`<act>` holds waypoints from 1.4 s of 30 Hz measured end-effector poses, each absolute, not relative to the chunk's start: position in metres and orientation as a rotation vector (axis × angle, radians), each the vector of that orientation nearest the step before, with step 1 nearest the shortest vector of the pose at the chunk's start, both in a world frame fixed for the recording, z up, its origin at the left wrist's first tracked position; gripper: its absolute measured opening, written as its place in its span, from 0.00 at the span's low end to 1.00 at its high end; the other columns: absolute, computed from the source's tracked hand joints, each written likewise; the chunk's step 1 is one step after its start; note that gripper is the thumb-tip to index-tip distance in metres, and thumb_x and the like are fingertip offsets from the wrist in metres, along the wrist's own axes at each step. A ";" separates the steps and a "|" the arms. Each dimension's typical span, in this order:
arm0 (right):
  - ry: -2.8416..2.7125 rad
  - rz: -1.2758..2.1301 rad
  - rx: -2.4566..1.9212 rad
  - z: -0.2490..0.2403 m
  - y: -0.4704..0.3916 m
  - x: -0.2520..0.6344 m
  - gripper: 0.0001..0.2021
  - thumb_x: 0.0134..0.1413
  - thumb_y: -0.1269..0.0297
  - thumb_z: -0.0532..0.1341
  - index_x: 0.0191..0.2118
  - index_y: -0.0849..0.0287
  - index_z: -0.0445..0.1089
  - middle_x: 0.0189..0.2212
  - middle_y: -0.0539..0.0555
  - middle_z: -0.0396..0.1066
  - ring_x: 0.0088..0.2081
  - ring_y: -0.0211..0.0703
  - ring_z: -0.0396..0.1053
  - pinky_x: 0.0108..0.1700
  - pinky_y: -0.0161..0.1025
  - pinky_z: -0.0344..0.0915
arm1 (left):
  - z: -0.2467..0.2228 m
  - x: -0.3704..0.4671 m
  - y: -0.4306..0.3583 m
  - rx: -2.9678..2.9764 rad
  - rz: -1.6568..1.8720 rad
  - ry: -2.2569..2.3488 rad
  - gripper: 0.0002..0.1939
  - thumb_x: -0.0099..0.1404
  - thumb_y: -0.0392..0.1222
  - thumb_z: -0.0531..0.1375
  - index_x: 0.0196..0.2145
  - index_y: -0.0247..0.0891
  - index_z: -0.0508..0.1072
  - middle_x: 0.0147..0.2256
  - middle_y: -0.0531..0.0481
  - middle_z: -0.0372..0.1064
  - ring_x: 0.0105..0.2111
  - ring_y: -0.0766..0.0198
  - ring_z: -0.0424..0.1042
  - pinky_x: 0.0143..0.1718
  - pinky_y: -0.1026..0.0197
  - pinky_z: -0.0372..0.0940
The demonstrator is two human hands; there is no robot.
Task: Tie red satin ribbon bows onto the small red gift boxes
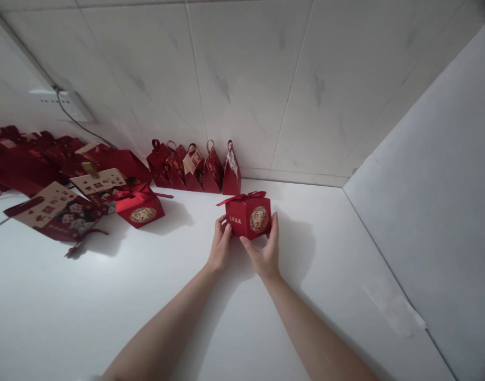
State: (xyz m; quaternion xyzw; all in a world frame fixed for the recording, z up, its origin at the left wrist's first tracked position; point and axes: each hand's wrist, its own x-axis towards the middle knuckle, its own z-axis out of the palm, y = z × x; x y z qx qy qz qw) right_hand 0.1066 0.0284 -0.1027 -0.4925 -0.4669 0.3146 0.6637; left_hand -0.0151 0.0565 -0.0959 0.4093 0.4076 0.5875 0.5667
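Note:
A red gift box [248,218] with a red ribbon bow on top and a round gold emblem is between my two hands, near the back of the white table [127,307]. My left hand [220,243] grips its left side, fingers partly hidden behind it. My right hand [266,251] holds the right side, with the thumb at the lower front edge and the fingers along the right face. A similar red box [141,207] with a bow stands further left, apart from my hands.
Several small red triangular boxes [194,172] with loops line the tiled wall [242,84]. Red and cream bags [63,214] crowd the left side. A socket strip [63,104] with a cable is on the wall. A white wall [436,174] bounds the right.

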 end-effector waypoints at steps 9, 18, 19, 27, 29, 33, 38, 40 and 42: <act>-1.117 1.042 -0.898 -0.095 0.026 0.110 0.33 0.65 0.51 0.53 0.70 0.50 0.42 0.69 0.55 0.48 0.68 0.51 0.49 0.66 0.55 0.52 | -0.087 -0.014 0.062 0.690 1.382 0.690 0.29 0.63 0.58 0.60 0.56 0.37 0.69 0.55 0.42 0.70 0.60 0.44 0.63 0.60 0.48 0.61; -1.079 1.161 -0.750 -0.093 0.033 0.108 0.32 0.63 0.50 0.56 0.68 0.51 0.48 0.67 0.57 0.54 0.66 0.50 0.55 0.65 0.51 0.57 | -0.089 -0.014 0.064 0.533 1.357 0.652 0.26 0.63 0.57 0.59 0.52 0.37 0.72 0.48 0.41 0.75 0.54 0.43 0.69 0.53 0.47 0.68; -1.077 1.152 -0.747 -0.093 0.032 0.108 0.32 0.63 0.50 0.57 0.68 0.51 0.48 0.66 0.57 0.55 0.65 0.50 0.56 0.64 0.51 0.58 | -0.088 -0.015 0.064 0.530 1.357 0.654 0.25 0.63 0.56 0.60 0.51 0.37 0.72 0.48 0.41 0.75 0.54 0.43 0.69 0.52 0.47 0.68; -1.087 1.076 -0.801 -0.100 0.032 0.107 0.33 0.61 0.52 0.59 0.68 0.52 0.49 0.67 0.57 0.52 0.66 0.51 0.53 0.66 0.51 0.54 | -0.084 -0.012 0.062 0.494 1.382 0.704 0.24 0.62 0.56 0.60 0.48 0.35 0.73 0.47 0.40 0.75 0.54 0.42 0.70 0.51 0.47 0.69; -1.092 1.079 -0.806 -0.100 0.032 0.107 0.33 0.61 0.52 0.59 0.68 0.52 0.49 0.67 0.57 0.53 0.66 0.51 0.55 0.65 0.51 0.56 | -0.085 -0.013 0.062 0.504 1.376 0.701 0.24 0.62 0.56 0.60 0.49 0.36 0.73 0.47 0.41 0.75 0.53 0.42 0.70 0.51 0.46 0.69; -1.093 1.085 -0.812 -0.101 0.032 0.107 0.34 0.61 0.52 0.59 0.68 0.52 0.48 0.66 0.58 0.55 0.64 0.51 0.59 0.63 0.51 0.60 | -0.087 -0.013 0.065 0.531 1.377 0.693 0.24 0.63 0.57 0.59 0.50 0.38 0.72 0.48 0.42 0.75 0.55 0.43 0.69 0.52 0.46 0.68; -1.144 0.901 -0.945 -0.104 0.031 0.106 0.40 0.57 0.52 0.63 0.69 0.51 0.43 0.66 0.61 0.53 0.62 0.54 0.60 0.62 0.56 0.61 | -0.091 -0.014 0.068 0.570 1.355 0.753 0.22 0.66 0.57 0.56 0.48 0.38 0.73 0.51 0.42 0.73 0.57 0.43 0.66 0.57 0.46 0.64; -1.173 0.756 -1.032 -0.105 0.031 0.106 0.44 0.54 0.52 0.65 0.70 0.52 0.41 0.67 0.63 0.51 0.64 0.56 0.57 0.62 0.58 0.59 | -0.093 -0.013 0.066 0.657 1.327 0.775 0.22 0.67 0.55 0.57 0.50 0.38 0.72 0.53 0.41 0.72 0.58 0.44 0.65 0.59 0.45 0.62; -1.204 0.557 -1.145 -0.106 0.029 0.105 0.48 0.50 0.52 0.68 0.70 0.54 0.41 0.67 0.64 0.50 0.66 0.59 0.53 0.64 0.61 0.55 | -0.093 -0.014 0.062 0.785 1.341 0.780 0.24 0.67 0.54 0.57 0.56 0.41 0.67 0.57 0.43 0.67 0.61 0.46 0.62 0.61 0.45 0.59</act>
